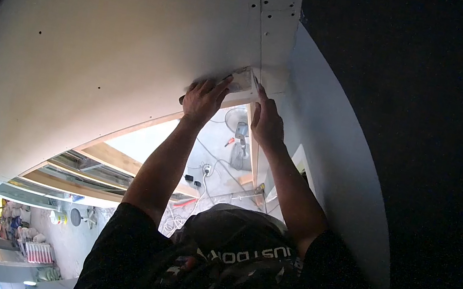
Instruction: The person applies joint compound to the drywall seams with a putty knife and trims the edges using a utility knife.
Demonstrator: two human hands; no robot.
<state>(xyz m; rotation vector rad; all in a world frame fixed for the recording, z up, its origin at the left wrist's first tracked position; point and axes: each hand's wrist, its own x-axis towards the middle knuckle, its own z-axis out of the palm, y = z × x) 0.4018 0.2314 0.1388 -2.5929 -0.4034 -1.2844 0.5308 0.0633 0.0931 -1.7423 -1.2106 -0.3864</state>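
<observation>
My left hand [205, 103] is raised against a large pale board [142, 21] and closed round a flat trowel [243, 80]. The trowel's dark handle end sticks out left of the fingers, and its smeared blade lies near the board's edge. Just right of the blade, my right hand [268, 123] is closed on a thin scraper [255, 80], its index finger stretched along it. Most of the scraper is hidden by the fingers. A seam with several dark screw holes runs up the board above the tools.
Wooden framing [108, 155] borders the opening beneath the board. Below are a power tool [241, 131], cables [204, 182] and a grey floor. A pale wall [332, 118] curves on the right. A white bucket [58, 217], a stool [75, 216] and piled bags stand at lower left.
</observation>
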